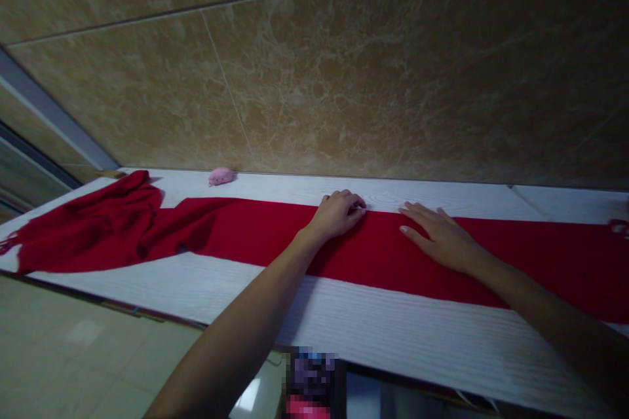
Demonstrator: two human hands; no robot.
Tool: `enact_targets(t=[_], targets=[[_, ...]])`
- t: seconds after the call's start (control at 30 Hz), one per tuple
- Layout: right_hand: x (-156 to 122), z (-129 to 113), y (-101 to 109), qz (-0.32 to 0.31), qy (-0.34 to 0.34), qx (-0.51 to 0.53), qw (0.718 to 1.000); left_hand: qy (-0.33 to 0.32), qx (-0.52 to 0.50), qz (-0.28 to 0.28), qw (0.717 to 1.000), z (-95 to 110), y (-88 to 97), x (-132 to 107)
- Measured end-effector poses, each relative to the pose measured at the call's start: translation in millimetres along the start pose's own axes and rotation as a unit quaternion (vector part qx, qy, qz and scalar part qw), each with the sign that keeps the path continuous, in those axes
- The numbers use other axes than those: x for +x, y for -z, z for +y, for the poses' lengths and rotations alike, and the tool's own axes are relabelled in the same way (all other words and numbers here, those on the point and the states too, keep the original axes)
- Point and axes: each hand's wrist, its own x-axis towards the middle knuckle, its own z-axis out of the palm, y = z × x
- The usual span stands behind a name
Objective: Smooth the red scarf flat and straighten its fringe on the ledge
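A long red scarf [265, 229] lies along the white tabletop. Its right part is spread flat, while the left part is bunched in folds with fringe at the end. My left hand [337, 215] is on the scarf's far edge, fingers curled and thumb near the index finger, closed at the cloth. To its right, my right hand [442, 239] rests on the flat scarf with fingers stretched out and apart, their tips by the far edge. Fringe also shows at the scarf's right end, near the picture's edge.
A small pink pig-like figure [221, 176] sits at the back of the white tabletop [383, 321], against the tan marbled wall [319, 78]. A metal frame [59, 111] stands at the left. Tiled floor [83, 347] lies below the front edge.
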Motion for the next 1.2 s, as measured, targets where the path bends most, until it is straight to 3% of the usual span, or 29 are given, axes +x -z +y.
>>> enact_targets(t=[0.97,1.1,1.2], targets=[[3,3,-4,-0.007,-0.01,0.007,1.0,0.009,0.018,-0.018,1.0,1,1.6,0],[6,4,6,-0.053,0.006,0.022,0.998,-0.014,0.017,-0.014,1.0,-5,-1.6,0],[-1,17,30,-0.126,0.022,0.033,0.991,-0.022,0.002,-0.012,1.0,-5,0.0,-3]])
